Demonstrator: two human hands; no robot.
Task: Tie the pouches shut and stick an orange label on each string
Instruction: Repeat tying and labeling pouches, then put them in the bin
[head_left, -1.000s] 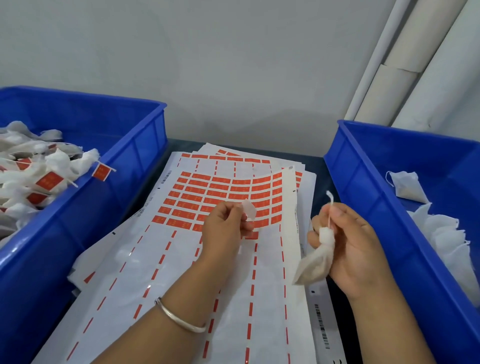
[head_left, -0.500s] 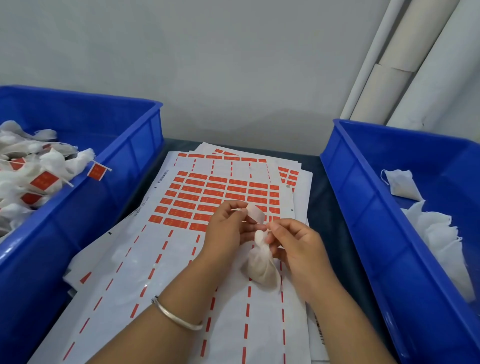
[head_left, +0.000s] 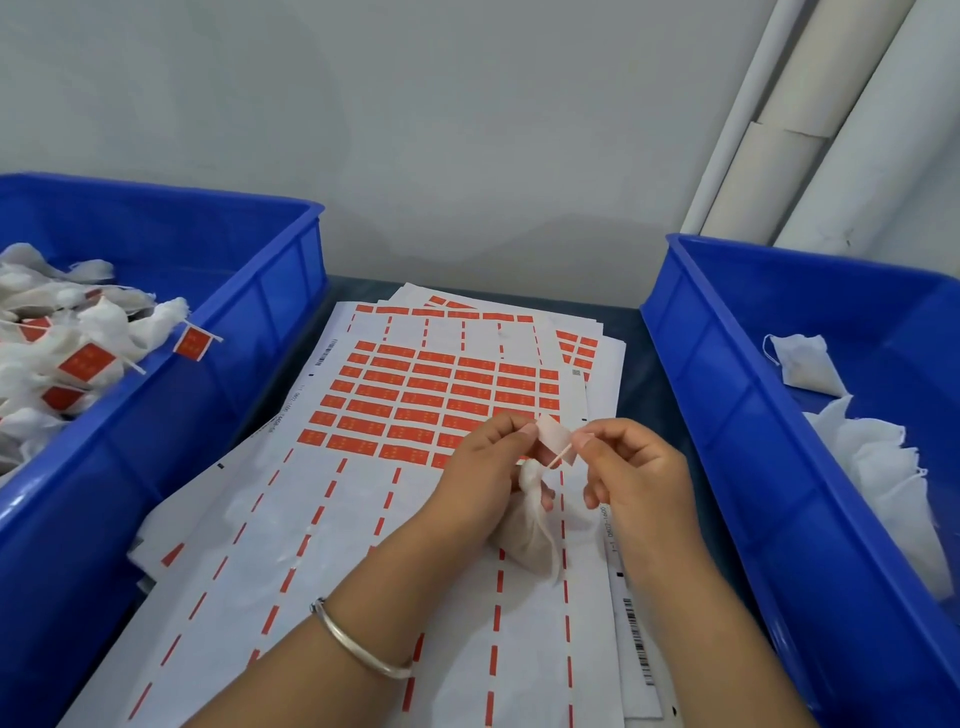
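My left hand (head_left: 485, 475) pinches a peeled label (head_left: 556, 441) by its left edge; its pale underside faces the camera. A white pouch (head_left: 532, 540) hangs below my hands, partly hidden behind the left hand. Its string (head_left: 560, 458) runs up across the label, and my right hand (head_left: 631, 473) pinches the string's end at the label's right edge. Both hands hover above the top sticker sheet (head_left: 441, 395), which bears rows of orange labels.
A blue bin (head_left: 218, 374) at left holds several tied pouches with orange labels (head_left: 85, 361). Another blue bin (head_left: 727, 395) at right holds loose white pouches (head_left: 802, 361). Stacked label sheets cover the dark table between them. White tubes (head_left: 810, 130) lean at the back right.
My right hand brought the pouch from the right over to the left hand. The string now lies across the label that the left hand holds.
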